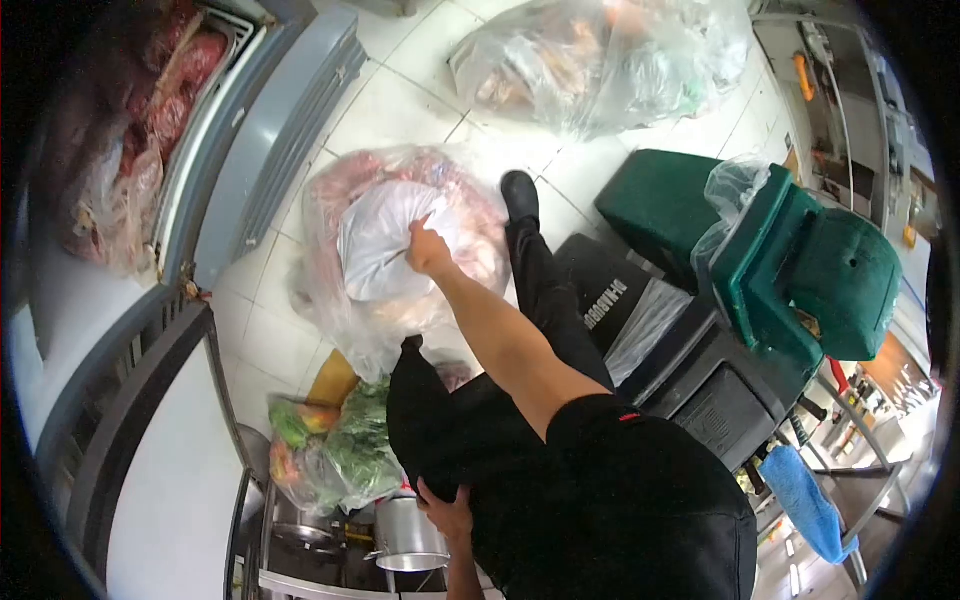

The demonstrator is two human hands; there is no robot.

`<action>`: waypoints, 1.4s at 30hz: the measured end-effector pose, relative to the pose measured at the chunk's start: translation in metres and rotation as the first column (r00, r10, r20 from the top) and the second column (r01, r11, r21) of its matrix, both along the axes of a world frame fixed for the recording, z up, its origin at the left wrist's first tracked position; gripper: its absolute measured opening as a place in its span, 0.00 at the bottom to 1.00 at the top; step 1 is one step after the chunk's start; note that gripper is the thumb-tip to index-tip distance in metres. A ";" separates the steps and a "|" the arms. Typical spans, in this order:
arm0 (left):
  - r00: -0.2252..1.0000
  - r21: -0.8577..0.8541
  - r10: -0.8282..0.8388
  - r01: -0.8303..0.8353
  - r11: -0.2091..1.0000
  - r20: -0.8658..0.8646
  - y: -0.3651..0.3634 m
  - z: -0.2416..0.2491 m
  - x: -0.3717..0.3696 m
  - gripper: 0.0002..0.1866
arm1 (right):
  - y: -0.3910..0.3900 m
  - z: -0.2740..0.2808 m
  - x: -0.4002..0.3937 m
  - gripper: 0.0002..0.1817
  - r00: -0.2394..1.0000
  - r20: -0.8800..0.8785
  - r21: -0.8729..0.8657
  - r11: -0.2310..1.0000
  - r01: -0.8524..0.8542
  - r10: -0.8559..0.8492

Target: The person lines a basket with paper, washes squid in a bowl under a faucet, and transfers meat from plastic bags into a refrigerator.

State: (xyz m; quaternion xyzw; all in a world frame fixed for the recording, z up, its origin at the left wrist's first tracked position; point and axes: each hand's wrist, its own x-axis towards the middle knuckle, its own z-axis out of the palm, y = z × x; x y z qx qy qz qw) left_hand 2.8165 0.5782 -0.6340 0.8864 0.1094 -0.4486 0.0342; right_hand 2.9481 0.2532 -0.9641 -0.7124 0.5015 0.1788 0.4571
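Note:
My right hand (pixel 428 248) grips the gathered top of a white plastic bag (pixel 385 255). This bag lies on a large clear plastic bag (pixel 330 200) of pinkish contents, possibly meat, on the tiled floor. Lower down, my left hand (pixel 448 512) rests on my black-trousered leg (pixel 425 410) with its fingers laid out, holding nothing. Near that hand are a metal pot (pixel 410 535) and a clear bag of green leafy vegetables (pixel 360 440).
Another big clear bag (pixel 610 65) lies on the floor at the back. Dark green bins (pixel 670 205) and black crates (pixel 720 395) crowd my right side. An open freezer (pixel 225 130) with bagged red meat (pixel 185 85) stands at left. A blue cloth (pixel 805 505) hangs from a metal frame.

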 end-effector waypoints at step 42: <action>0.937 0.141 -0.168 0.219 0.966 -0.307 -0.108 -0.035 0.027 0.49 | -0.451 0.293 -0.122 0.17 0.598 0.497 -0.126 0.629 0.767 -0.629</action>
